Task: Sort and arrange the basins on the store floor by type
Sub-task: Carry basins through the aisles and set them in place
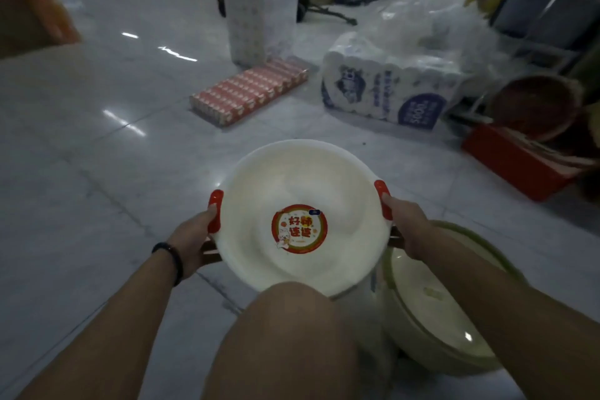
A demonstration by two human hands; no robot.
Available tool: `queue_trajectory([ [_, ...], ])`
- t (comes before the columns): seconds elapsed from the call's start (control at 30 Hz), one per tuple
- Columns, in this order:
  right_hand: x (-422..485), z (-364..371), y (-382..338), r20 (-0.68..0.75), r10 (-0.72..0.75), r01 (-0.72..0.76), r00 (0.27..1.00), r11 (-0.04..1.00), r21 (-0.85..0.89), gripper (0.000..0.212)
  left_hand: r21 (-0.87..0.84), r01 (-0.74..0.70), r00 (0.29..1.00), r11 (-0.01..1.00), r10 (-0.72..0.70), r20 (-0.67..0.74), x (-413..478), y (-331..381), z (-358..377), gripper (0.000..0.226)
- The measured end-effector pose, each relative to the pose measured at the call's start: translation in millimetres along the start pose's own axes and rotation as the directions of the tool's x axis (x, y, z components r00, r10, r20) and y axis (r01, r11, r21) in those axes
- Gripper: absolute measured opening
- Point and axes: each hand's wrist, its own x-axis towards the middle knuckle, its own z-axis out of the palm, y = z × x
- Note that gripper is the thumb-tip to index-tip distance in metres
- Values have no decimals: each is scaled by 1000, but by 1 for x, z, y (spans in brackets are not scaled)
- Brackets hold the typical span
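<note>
Centrally, round white plastic basin [302, 178] with red handles [215, 211] was held aloft, left hand [191, 237] and right hand [406, 224] each gripped one handle, pale green plastic basin [451, 354] lay just right of it.

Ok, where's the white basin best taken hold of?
By its two red handles, one hand from each side. The white basin is wide and round, so handles on opposite edges give the firmest grip; the left hand and right hand hold it there.

Head-worn, facing forward-down, close over basin [292, 178]
</note>
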Motion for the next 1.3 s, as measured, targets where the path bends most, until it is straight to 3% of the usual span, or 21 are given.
queue_trajectory([
  [0.23,-83,-191,-17,-274,-103,156,956,972,177,39,122,-229,960,966,204,193,-71,65,168,52],
  [0.37,-132,-298,11,-447,-45,169,893,956,240,30,201,-325,890,924,227,394,-117,68,275,53],
  [0.5,-187,-388,65,-615,39,192,788,933,305,42,246,-399,794,883,198,574,-160,46,374,45],
  [0.63,-260,-447,129,-779,159,195,606,920,340,49,310,-443,660,841,72,748,-212,8,466,44],
  [0.87,-418,-504,241,-828,464,195,315,822,534,41,361,-520,379,774,-170,910,-346,-86,584,42],
  [0.97,-474,-516,275,-820,534,221,205,791,571,38,381,-532,297,756,-254,920,-397,-132,615,44],
  [1.07,-517,-527,318,-796,595,241,113,761,603,36,436,-516,275,737,-340,899,-443,-182,632,39],
  [1.17,-546,-537,366,-740,668,275,73,700,659,26,462,-514,285,722,-364,887,-479,-236,649,32],
  [1.3,-567,-555,446,-698,715,277,-48,681,678,29,516,-497,234,697,-465,854,-515,-319,679,43],
])
